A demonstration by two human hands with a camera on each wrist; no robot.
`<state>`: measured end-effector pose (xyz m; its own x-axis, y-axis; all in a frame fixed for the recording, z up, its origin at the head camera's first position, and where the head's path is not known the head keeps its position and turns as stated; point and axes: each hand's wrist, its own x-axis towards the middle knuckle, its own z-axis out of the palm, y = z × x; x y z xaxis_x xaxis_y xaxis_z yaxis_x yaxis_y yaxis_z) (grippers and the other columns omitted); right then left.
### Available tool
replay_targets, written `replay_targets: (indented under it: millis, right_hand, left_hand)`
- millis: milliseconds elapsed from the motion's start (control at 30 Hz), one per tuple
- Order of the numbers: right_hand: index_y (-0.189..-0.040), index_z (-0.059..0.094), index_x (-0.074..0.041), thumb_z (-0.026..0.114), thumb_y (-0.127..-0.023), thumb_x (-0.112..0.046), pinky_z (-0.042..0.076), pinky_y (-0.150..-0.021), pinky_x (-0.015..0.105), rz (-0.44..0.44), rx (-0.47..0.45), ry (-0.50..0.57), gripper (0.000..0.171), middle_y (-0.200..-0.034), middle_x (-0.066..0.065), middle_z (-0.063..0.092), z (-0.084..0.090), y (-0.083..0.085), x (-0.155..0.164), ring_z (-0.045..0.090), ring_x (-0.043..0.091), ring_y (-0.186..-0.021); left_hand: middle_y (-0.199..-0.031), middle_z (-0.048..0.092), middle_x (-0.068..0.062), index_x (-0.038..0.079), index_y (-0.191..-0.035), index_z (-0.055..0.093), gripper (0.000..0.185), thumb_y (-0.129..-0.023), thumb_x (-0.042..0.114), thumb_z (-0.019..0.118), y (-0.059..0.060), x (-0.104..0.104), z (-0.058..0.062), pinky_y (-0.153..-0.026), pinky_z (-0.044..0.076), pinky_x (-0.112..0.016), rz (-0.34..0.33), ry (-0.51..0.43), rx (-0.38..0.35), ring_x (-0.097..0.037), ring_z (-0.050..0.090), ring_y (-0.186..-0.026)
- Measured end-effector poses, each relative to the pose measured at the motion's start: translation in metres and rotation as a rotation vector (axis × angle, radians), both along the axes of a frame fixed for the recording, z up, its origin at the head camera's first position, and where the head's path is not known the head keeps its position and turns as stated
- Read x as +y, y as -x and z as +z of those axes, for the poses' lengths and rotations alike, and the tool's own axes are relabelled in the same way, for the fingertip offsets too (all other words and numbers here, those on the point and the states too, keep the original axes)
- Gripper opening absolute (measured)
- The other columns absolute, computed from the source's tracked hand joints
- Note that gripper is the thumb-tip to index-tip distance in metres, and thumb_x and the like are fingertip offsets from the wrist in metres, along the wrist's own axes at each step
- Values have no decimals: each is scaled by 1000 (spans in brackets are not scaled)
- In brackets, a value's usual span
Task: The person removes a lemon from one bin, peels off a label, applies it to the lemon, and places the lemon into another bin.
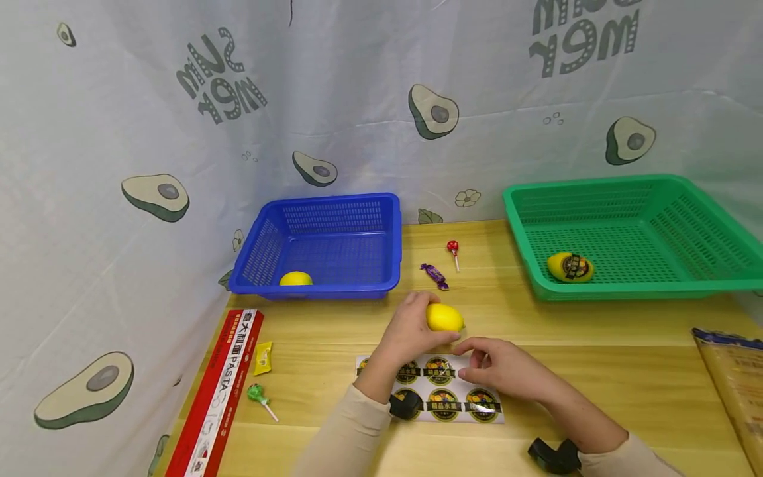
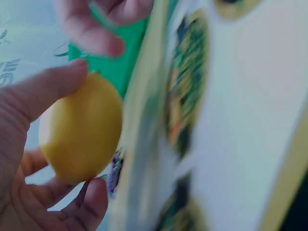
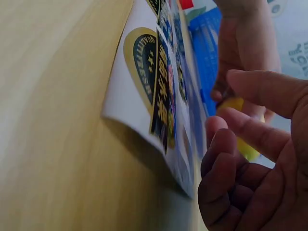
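My left hand holds a plain yellow lemon between thumb and fingers, above the table beyond a sheet of round fruit stickers. The lemon shows no label in the left wrist view. Close by, my right hand hovers over the sheet's right end. Its thumb and index finger stand apart, with nothing showing between them in the head view; the other fingers are loosely bent. In the right wrist view, one corner of the sticker sheet curls up off the wood.
A blue basket with a yellow lemon stands back left. The green basket at back right holds a lemon bearing a sticker. Wrapped candy, a red lollipop, a green lollipop and a pasta box lie around.
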<state>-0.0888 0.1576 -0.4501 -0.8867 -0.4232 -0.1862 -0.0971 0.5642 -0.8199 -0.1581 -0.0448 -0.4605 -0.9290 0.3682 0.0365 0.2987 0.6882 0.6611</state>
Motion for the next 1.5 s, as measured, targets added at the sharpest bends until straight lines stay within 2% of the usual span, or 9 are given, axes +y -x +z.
replay_targets:
  millis: [267,400,567,700,767,833,1000,1200,1500]
  right_hand:
    - [-109,70,-12,80,-88,-24,42,-57,22,127,80,-91,26,-73,-9,56,-4,9,-20,48,1,-62]
    - [-109,70,-12,80,-88,-23,42,-58,22,158,56,-88,26,-74,-8,57,-8,11,-22,49,2,-63]
    - [-110,70,-13,79,-88,-25,43,-61,22,171,15,-60,27,-77,-6,59,-12,12,-21,51,4,-66]
    - [-113,70,-13,79,-88,-27,43,-61,22,156,-1,-45,29,-79,-5,60,-13,13,-19,52,5,-67]
    - [-113,70,-14,79,-88,-28,43,-61,22,150,-4,-47,30,-79,-5,60,-13,14,-18,52,5,-67]
    - [-113,70,-15,79,-88,-28,43,-61,22,143,-9,-53,29,-79,-5,60,-13,16,-17,53,6,-67]
    - [-113,69,-16,79,-89,-28,43,-61,22,106,2,-74,28,-80,-5,60,-13,21,-13,53,7,-68]
    - [-114,69,-14,79,-89,-27,44,-60,22,75,31,-94,31,-81,-5,60,-15,23,-8,53,7,-67]
    - [-115,72,-10,78,-88,-22,42,-59,22,44,63,-163,30,-78,-7,59,-18,23,-13,51,6,-65]
  left_hand:
    - [-119,62,-5,14,-128,60,67,-79,52,85,-1,15,-9,-82,50,-29,141,-8,-30,-18,59,-100]
    - [-120,61,-5,15,-133,57,69,-81,55,81,-3,12,-10,-80,50,-29,125,-3,-90,-17,59,-97]
    - [-138,57,-12,12,-149,47,81,-87,57,75,-10,-5,-1,-97,53,-42,89,9,-143,-26,62,-115]
    - [-114,68,-9,9,-133,58,54,-93,44,70,-18,-25,13,-84,55,-39,110,41,-143,-24,68,-95]
    - [-93,68,-2,11,-117,64,33,-94,35,70,-23,-34,17,-69,52,-32,67,57,-162,-16,64,-76]
    - [-80,64,3,13,-107,65,24,-92,28,73,-25,-40,18,-62,47,-26,-33,83,-194,-10,57,-65]
    - [-81,60,8,14,-111,64,45,-77,29,89,-27,-43,8,-66,44,-19,-230,151,-247,-4,52,-70]
    - [-87,58,9,18,-115,62,60,-69,38,95,-27,-35,-4,-71,44,-21,-251,247,-198,-4,53,-76]
    - [-88,57,10,21,-115,62,58,-71,39,94,-26,-33,-9,-70,43,-21,-231,258,-186,-5,52,-76]
